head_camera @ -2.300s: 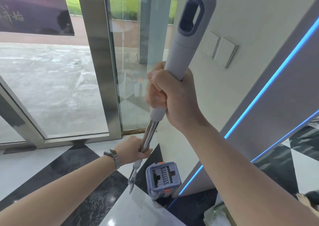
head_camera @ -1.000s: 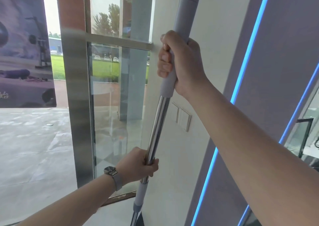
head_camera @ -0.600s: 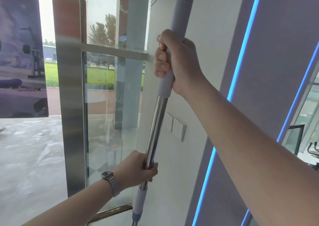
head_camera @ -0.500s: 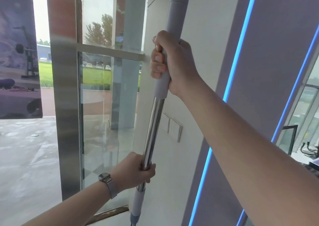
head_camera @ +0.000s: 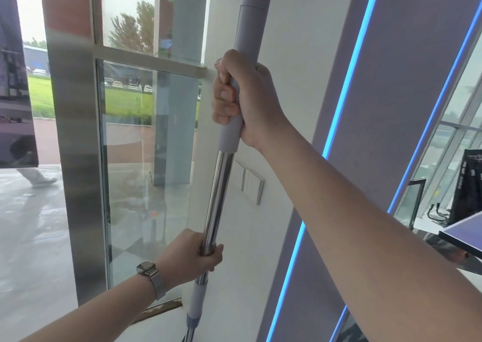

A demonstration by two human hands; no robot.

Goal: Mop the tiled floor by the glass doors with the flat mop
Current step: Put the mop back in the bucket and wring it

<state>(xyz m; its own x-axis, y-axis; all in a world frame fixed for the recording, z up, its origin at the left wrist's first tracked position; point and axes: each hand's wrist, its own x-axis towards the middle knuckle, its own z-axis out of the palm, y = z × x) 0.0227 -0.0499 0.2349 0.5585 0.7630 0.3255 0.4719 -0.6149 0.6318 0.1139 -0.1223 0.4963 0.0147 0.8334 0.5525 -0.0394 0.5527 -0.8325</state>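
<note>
The flat mop's pole [head_camera: 217,193] stands almost upright in front of me, shiny steel in the middle with a grey plastic handle above. My right hand [head_camera: 242,98] grips the grey handle high up. My left hand [head_camera: 194,255], a watch on its wrist, grips the steel tube lower down. The mop head and the floor under it lie below the frame. Just left of the pole are the glass doors [head_camera: 146,164].
A steel door frame post [head_camera: 78,159] stands at the left. The white wall behind the pole carries light switches [head_camera: 247,182] and blue light strips [head_camera: 341,101]. A table edge [head_camera: 461,237] and black equipment are at the right. Outside, a person's leg [head_camera: 36,177] passes.
The view has lifted from the floor and the mop bucket to the wall and glass. Both hands keep their grip on the pole. A walking leg has appeared outside.
</note>
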